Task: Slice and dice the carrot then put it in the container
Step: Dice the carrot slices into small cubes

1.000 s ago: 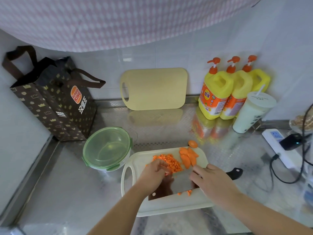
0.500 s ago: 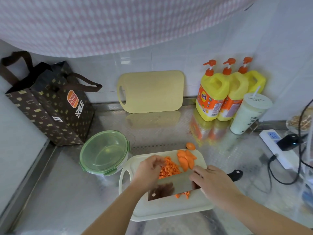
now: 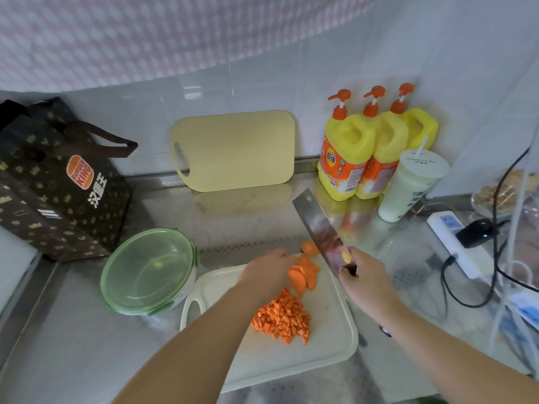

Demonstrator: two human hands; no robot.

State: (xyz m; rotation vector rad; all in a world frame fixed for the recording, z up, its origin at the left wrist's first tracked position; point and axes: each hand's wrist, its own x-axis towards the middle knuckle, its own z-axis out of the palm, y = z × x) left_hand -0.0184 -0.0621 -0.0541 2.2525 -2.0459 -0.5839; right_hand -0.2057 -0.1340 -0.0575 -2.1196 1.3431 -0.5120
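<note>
A pile of diced carrot (image 3: 282,319) lies in the middle of the white cutting board (image 3: 329,339). Several carrot slices (image 3: 303,277) lie at the board's far edge, and one round piece (image 3: 309,248) sits just beyond it on the counter. My left hand (image 3: 267,274) reaches over the far left of the board and touches the slices. My right hand (image 3: 366,282) grips the handle of a cleaver (image 3: 320,228), whose blade is lifted and points away toward the back wall. The clear container with a green rim (image 3: 150,272) stands left of the board.
A dark paper bag (image 3: 58,182) stands at the left. A yellow cutting board (image 3: 236,150) leans on the tiled wall. Three yellow soap bottles (image 3: 376,153) and a lidded cup (image 3: 408,189) stand at the back right. A power strip (image 3: 458,243) with cables lies at the right.
The cleaver has left the board and swung up, blade pointing away. My left hand has moved from the diced pile to the slices at the far edge. The diced pile now lies uncovered.
</note>
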